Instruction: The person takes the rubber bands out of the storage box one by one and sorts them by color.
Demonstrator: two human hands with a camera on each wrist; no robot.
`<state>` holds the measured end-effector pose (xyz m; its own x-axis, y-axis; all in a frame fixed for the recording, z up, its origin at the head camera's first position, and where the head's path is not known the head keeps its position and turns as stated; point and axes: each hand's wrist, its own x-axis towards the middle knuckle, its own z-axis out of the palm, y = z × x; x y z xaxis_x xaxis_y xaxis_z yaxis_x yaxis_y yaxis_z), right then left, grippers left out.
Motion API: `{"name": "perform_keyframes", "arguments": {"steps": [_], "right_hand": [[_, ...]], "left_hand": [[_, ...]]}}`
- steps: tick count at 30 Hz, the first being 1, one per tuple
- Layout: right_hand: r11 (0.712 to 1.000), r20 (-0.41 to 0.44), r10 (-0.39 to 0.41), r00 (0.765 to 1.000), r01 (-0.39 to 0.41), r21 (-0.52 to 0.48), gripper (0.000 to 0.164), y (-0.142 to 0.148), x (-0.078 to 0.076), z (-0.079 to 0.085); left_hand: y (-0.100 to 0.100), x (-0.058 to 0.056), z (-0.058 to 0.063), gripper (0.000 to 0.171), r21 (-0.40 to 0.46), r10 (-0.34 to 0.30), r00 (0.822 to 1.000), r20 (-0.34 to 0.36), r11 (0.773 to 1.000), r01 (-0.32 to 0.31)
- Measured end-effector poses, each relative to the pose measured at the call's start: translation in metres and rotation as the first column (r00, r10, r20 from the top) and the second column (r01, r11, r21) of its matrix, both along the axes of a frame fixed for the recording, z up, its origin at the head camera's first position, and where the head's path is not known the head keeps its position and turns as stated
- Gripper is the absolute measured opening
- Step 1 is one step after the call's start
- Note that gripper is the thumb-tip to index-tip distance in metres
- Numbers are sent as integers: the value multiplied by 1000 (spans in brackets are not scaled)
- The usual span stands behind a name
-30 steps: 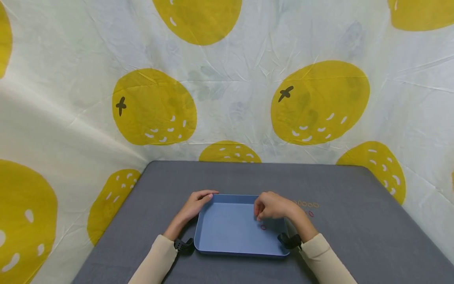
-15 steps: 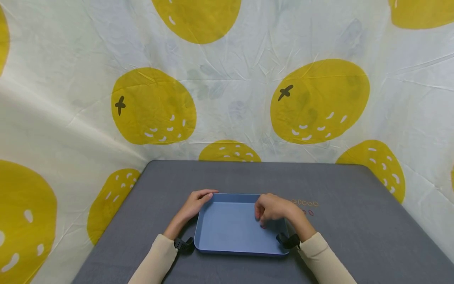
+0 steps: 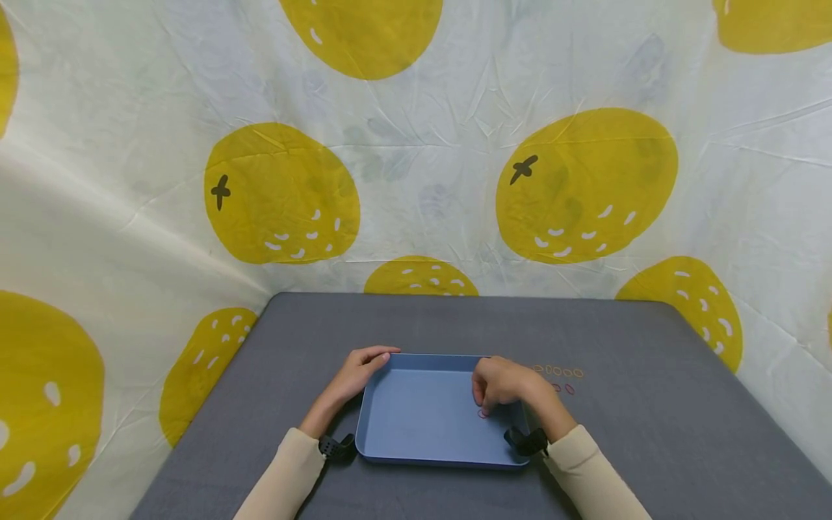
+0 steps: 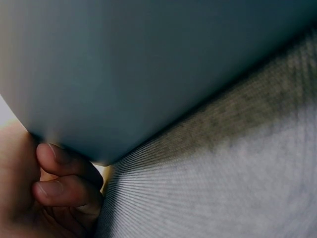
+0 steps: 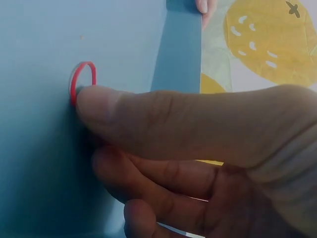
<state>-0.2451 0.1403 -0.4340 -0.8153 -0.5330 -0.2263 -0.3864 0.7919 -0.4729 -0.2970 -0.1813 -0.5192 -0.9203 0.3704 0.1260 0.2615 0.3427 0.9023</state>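
Observation:
A shallow blue tray [image 3: 422,415] sits on the grey table between both arms. At its far left corner my left hand [image 3: 358,371] grips the tray, thumb by the rim; in the left wrist view its curled fingers [image 4: 69,191] lie against the outside of the wall. Inside the tray's right half, my right hand [image 3: 505,381] pinches a thin red rubber band [image 5: 74,90] between thumb and forefinger, low over the tray floor. The band's loop sticks out past the thumb tip, and the forefinger is mostly hidden behind the thumb.
Beyond the tray's right side, several orange rubber bands [image 3: 568,373] lie in a row on the table [image 3: 650,433]. Closer in are red bands [image 3: 570,388], one partly behind the right wrist. A curtain [image 3: 422,188] with yellow fruit prints hangs behind the table.
My right hand has come down onto the red band lying in the tray, then shifted slightly right, its fingertips now on the band. The left hand stays at the tray corner.

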Motion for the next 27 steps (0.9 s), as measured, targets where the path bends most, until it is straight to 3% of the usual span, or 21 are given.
{"name": "perform_keyframes", "arguments": {"steps": [14,20,23,27], "right_hand": [[1000,7,20,1000,-20,23,28,-1,1,-4],[999,-11,30,999,-29,27,29,-1,-1,-4],[998,-32,59,998,-59,12,28,0,-4,-3],[992,-56,119,991,-121,-33,25,1,-7,0]], "left_hand": [[-2,1,-2,32,33,18,1000,-4,999,-18],[-1,1,-2,33,6,22,1000,-4,1000,-22],[0,4,4,34,-11,8,1000,1,1000,-7],[0,14,23,33,-13,-17,1000,14,1000,18]]}}
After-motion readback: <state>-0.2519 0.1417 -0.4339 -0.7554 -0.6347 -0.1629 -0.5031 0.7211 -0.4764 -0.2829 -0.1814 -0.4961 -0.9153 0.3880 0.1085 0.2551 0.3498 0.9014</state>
